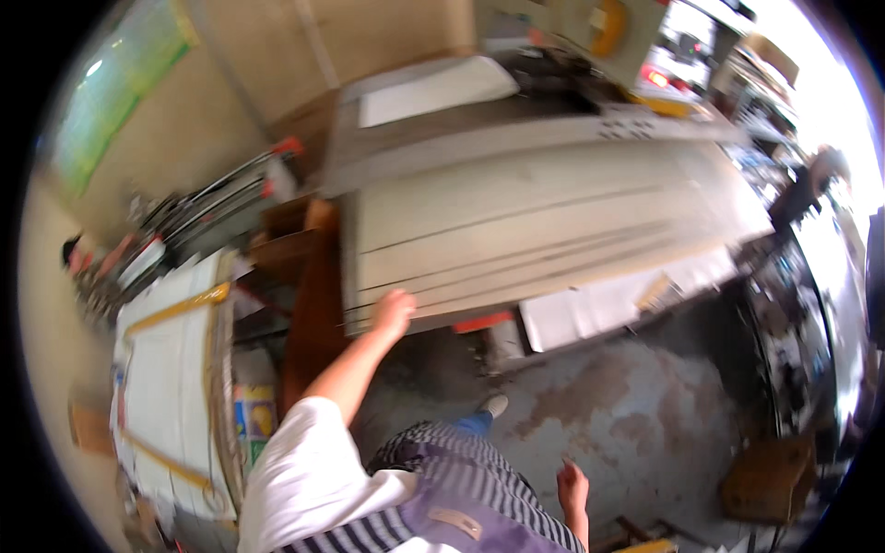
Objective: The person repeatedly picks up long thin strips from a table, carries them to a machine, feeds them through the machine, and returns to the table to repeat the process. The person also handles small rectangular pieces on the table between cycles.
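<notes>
My left hand (394, 311) reaches to the near left corner of a pale board (516, 217) on a workbench. Its fingers are curled together over the board's edge, and blur hides what lies in them. Several thin dark lines (498, 224) run lengthwise across the board, some passing right by this hand; whether they are strips or grooves I cannot tell. Low beside my body, away from the bench, hangs my right hand (572, 487), its fingers curled in, with nothing visible in it.
White sheets (590, 309) lie on a shelf under the bench. At the left stands a white panel (171, 369) with yellow bars. A brown cardboard box (767, 477) sits on the floor at right. Cluttered racks (793, 304) line the right side. A white sheet (438, 90) rests at the back.
</notes>
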### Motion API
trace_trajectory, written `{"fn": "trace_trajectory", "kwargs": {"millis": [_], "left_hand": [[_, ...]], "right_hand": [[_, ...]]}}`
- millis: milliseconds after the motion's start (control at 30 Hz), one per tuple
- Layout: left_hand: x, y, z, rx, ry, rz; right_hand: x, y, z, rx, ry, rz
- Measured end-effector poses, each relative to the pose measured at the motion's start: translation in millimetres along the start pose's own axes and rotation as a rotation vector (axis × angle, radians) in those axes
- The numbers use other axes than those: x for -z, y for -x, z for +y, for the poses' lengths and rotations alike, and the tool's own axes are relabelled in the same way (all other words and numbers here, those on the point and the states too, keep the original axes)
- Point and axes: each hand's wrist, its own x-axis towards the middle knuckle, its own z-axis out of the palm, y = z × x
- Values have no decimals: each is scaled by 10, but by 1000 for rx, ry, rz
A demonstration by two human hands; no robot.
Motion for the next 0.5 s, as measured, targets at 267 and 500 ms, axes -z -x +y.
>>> {"fn": "trace_trajectory", "kwargs": {"millis": [267,500], "left_hand": [[861,362,868,-35,250,-19],[2383,1281,631,-112,446,277]], "right_hand": [[-1114,676,3,80,-16,-346],[-1757,369,-912,369,177,-626]]}}
